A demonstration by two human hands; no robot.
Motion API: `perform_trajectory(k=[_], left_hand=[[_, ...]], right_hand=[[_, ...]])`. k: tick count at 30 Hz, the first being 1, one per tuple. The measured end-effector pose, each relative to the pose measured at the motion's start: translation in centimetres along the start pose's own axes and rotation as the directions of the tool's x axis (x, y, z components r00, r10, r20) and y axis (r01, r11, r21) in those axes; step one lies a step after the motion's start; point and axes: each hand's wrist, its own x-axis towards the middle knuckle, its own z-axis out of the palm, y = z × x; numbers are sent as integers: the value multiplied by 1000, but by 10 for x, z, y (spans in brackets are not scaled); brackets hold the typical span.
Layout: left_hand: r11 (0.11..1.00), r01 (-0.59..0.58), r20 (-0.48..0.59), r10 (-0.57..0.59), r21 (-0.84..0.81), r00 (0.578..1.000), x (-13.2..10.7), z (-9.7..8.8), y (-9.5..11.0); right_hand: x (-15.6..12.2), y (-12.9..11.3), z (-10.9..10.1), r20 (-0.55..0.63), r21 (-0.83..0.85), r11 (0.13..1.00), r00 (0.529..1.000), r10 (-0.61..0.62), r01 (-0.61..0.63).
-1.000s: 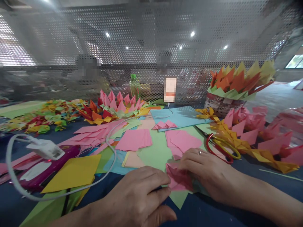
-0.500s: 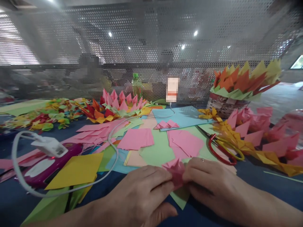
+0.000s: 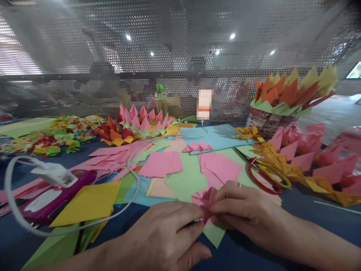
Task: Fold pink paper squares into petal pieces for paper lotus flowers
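Note:
A small piece of folded pink paper [image 3: 207, 199] with pointed flaps stands between my hands near the table's front edge. My left hand [image 3: 166, 229] pinches its left side between bent fingers, the thumb lying apart below. On the right side, the fingers of my right hand [image 3: 242, 207] are closed on the same paper, and a ring shows on one finger. Under the fold lies a green paper sheet [image 3: 216, 235]. Just beyond are two stacks of pink squares, a left stack [image 3: 162, 163] and a right stack [image 3: 221, 167].
Scissors [image 3: 263, 175] with red and yellow handles lie to the right. A purple power strip [image 3: 60, 194] with a white charger and cable [image 3: 132, 195] occupies the left. Yellow sheets [image 3: 88, 203] rest beside it. Behind stand a pink paper flower [image 3: 145, 118], a bottle [image 3: 161, 99] and a paper-filled basket [image 3: 270, 122].
The pink fold has opened wider at its top, its flaps more spread. My right hand has shifted slightly left and up. The whole view has moved a little.

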Motion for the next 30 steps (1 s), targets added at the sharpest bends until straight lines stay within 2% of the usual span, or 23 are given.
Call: perform_trajectory(k=[5, 9, 13, 24, 30], left_hand=[[1000, 2, -16, -2, -3, 1000, 1, 1, 0], [1000, -5, -39, 5, 7, 999, 2, 0, -1], [1000, -21, -42, 21, 2, 999, 1, -1, -1], [1000, -7, -28, 7, -7, 1000, 2, -2, -1], [1000, -11, 19, 12, -19, 1000, 0, -3, -1]], right_hand=[[0, 0, 3, -29, 82, 996, 999, 40, -37], [-1, -7, 4, -5, 187, 975, 992, 127, -124], [-2, -11, 4, 16, 253, 956, 989, 150, -149], [-2, -2, 6, 18, 118, 992, 999, 42, -44], [-1, -5, -1, 99, 58, 998, 995, -4, -1]])
